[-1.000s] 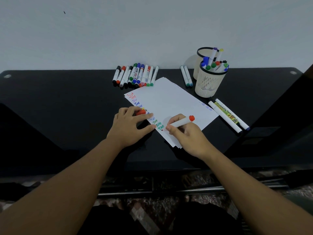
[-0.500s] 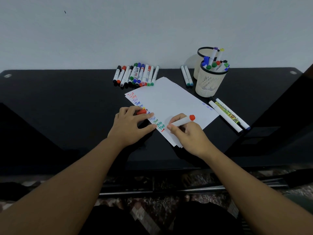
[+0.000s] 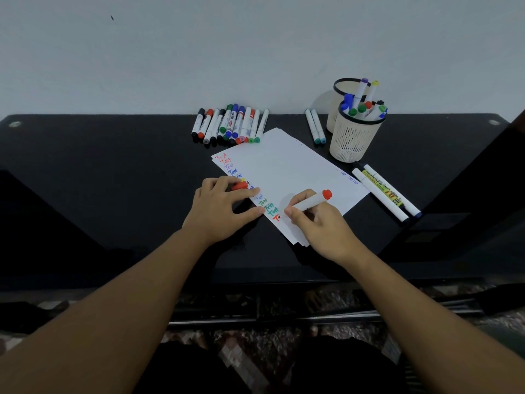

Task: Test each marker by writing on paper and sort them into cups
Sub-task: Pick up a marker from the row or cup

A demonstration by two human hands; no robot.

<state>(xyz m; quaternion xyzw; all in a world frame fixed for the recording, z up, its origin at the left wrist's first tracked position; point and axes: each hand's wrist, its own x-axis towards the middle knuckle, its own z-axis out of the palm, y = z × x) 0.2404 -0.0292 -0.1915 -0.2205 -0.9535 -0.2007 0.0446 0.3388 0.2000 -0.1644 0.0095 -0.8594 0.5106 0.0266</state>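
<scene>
On the near corner of the white sheets of paper (image 3: 287,177), the right hand (image 3: 318,223) pinches a white marker with a red end (image 3: 311,202) like a pencil. Its tip is hidden by the fingers, but it sits right by a fresh red mark at the bottom of a row of red, blue and green test words.

Just left of that grip, the left hand (image 3: 221,211) lies on the edge of the paper with its fingers mostly flat. It holds a small red marker cap (image 3: 238,185) under its fingers.

Far up and to the right of the writing hand stands a cream plastic cup with slots (image 3: 353,137), full of markers. A second cream cup with a dark rim (image 3: 342,92) stands behind it. Up and to the left lies a row of loose markers (image 3: 230,125) by the wall, likely not tested yet.

The paper could slide on the shiny black table (image 3: 99,172) if the left hand lifts. Then the word would smear. The cap could also roll away if the fingers let go.
</scene>
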